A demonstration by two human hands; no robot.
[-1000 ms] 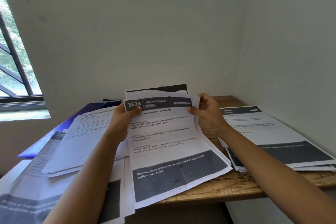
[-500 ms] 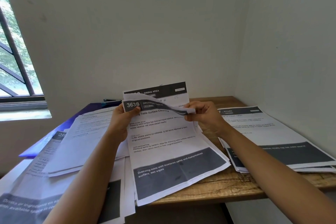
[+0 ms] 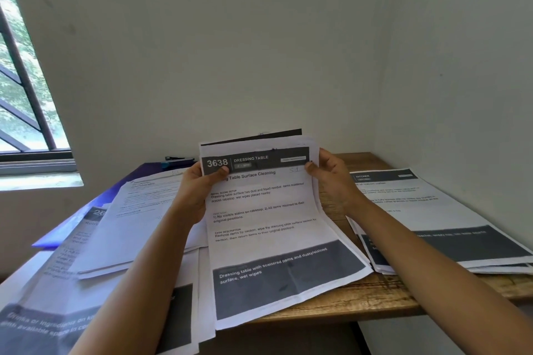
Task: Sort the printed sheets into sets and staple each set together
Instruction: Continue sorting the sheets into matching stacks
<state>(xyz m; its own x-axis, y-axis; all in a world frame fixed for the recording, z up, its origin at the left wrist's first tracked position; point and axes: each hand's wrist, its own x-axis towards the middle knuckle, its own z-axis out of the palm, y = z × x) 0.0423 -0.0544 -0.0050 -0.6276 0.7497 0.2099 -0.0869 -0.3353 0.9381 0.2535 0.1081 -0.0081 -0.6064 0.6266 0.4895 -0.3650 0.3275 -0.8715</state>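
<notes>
The left hand (image 3: 192, 192) and right hand (image 3: 331, 181) pinch a stack of sheets (image 3: 265, 210) by its top corners; sorting seems midway, with stapling apparently not begun.

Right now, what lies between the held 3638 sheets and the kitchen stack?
In the head view: the right hand, gripping the 3638 sheets at the top corner, its forearm, and a strip of bare wooden table.

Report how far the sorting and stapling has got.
Done: a kitchen pile lies grouped at right, staples not discernible. In hand: the left hand and right hand hold the top corners of the 3638 dressing-table set. Left: stapling it, and sorting the overlapping sheets at left.
</notes>
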